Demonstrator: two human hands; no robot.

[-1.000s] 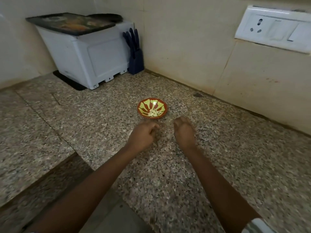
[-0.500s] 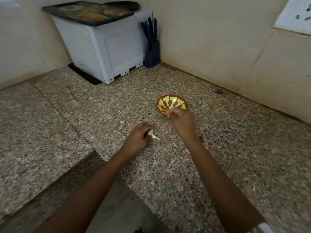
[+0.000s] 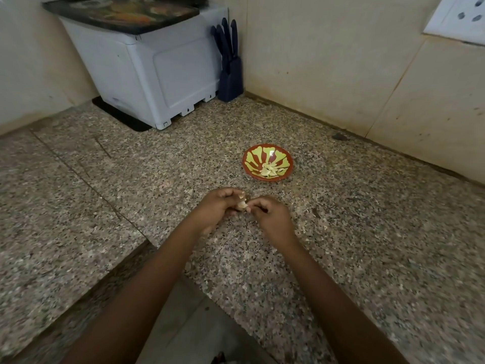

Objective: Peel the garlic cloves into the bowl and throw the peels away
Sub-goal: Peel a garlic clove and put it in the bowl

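A small red bowl with a yellow-green pattern [image 3: 252,158] stands on the granite counter, and several pale peeled garlic cloves [image 3: 269,169] lie in it. Just in front of the bowl my two hands meet over the counter. My left hand [image 3: 216,206] holds a pale garlic clove [image 3: 242,204] in its curled fingers. The fingertips of my right hand [image 3: 273,219] pinch the same clove from the right side. Most of the clove is hidden by my fingers.
A white appliance [image 3: 157,72] with a dark patterned tray on top stands in the back left corner, beside a blue knife block [image 3: 229,67]. A white wall socket [image 3: 462,17] is at the upper right. The counter [image 3: 367,245] steps down at the front left.
My right hand has come back from the bowl to my left hand. Both hands now meet on the clove that the left hand was holding alone.
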